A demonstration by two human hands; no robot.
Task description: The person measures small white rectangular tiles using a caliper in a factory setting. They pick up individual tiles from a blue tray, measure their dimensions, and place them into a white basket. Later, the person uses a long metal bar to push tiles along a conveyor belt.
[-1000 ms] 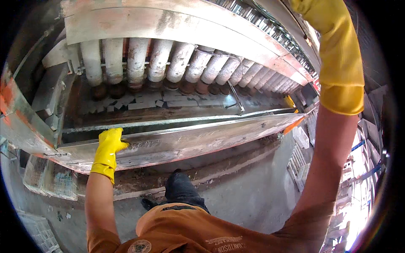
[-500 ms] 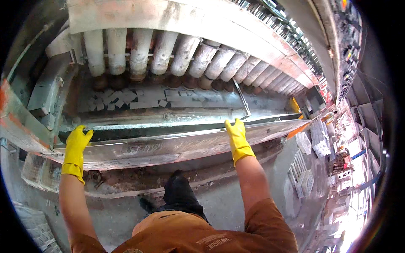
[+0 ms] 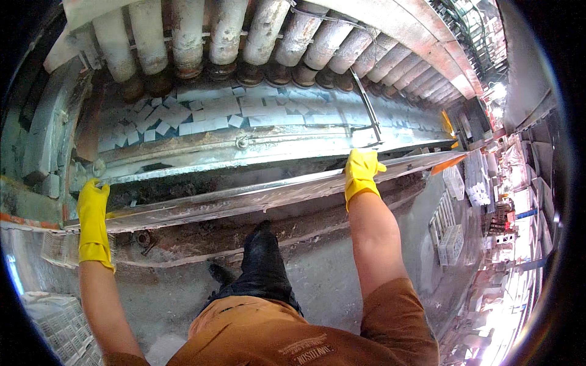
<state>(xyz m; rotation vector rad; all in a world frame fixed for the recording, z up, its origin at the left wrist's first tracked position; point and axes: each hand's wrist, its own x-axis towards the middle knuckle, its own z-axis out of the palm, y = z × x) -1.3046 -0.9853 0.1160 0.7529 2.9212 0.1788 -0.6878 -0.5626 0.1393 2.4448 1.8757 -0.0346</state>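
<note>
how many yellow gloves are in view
2: left glove by the left end of the metal panel; right glove farther right, at its upper edge. None seem hidden.

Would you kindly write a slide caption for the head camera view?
Yellow-gloved left hand and right hand at a long metal panel, thick cylinders beyond.

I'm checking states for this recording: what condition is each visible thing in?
Panel: dark gap open behind it
Left hand: gloved, at panel's left end, grip unclear
Right hand: gloved, on panel's upper edge, grip unclear
Pieces: flat, some skewed
Cylinders: in a row, stained
Bar: slanted
Crate: on floor
</note>
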